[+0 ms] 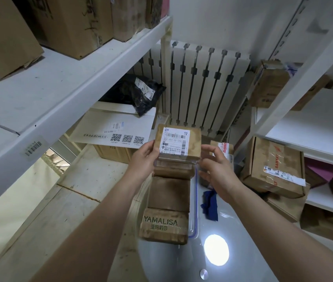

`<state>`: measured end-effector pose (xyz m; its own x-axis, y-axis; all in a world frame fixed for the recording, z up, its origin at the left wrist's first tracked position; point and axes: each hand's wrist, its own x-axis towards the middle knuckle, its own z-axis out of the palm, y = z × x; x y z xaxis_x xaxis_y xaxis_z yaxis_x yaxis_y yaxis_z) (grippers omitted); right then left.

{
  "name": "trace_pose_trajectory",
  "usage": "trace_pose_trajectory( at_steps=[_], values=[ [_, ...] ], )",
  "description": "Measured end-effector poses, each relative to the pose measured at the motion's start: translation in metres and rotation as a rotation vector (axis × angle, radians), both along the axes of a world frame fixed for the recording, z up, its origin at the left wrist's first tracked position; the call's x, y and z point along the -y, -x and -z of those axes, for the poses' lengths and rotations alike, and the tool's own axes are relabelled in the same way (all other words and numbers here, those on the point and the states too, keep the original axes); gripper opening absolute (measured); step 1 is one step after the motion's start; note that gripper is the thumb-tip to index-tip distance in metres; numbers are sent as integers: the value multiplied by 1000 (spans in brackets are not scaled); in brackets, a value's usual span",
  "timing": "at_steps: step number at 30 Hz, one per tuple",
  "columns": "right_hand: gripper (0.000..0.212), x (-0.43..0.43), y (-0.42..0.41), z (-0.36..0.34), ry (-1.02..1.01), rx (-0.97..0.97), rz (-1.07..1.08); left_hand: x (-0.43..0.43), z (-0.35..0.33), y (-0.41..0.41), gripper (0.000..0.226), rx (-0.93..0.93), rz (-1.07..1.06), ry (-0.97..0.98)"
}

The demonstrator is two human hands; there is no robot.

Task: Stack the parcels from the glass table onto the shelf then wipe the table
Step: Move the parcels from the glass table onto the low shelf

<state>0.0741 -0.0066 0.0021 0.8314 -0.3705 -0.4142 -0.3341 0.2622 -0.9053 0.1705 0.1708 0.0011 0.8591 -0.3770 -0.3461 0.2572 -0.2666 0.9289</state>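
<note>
The left shelf unit (pixel 59 94) is white. Its upper board carries large cardboard boxes (pixel 70 23), and its lower board carries a flat white box (pixel 116 129) with a black mailer bag (pixel 139 92) on top. The right shelf unit (pixel 314 129) holds several taped cartons (pixel 273 169). A white radiator (pixel 202 88) stands against the back wall between the two units.

The round glass table (pixel 181 261) occupies the lower centre. A column of brown parcels (pixel 169 192) stands at its left edge; the lowest is printed YAMALISA. A blue cloth (pixel 210 204) lies on the glass just right of the column.

The labelled parcel (pixel 176 143) is at the top of the column, label facing up.

- The left hand (pixel 143 159) grips its left side, thumb on the top face, remaining fingers hidden beneath.
- The right hand (pixel 214 169) is at its right edge, fingers loosely curled and slightly spread. It cannot be told whether this hand grips the parcel.
</note>
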Motion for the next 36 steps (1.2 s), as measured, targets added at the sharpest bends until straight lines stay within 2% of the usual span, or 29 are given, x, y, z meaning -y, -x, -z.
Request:
trace_pose_trajectory(
  at_steps=[11,19,26,30,32,36],
  values=[
    [45,1,-13,29,50,-154,-56,1,30,-6,29,-59,-62,-65],
    [60,0,-8,37,63,-157,-122,5,34,-2,28,-75,-50,-56],
    [64,0,-9,38,99,-174,-126,6,35,1,30,-57,-10,-75],
    [66,-2,-5,33,112,-165,-132,5,34,2,38,-45,1,-88],
    [68,-2,-3,29,122,-155,-134,5,32,3,50,-26,-7,-113],
    [67,0,6,18,166,-147,-109,11,19,10,65,130,-17,-204]
  ],
)
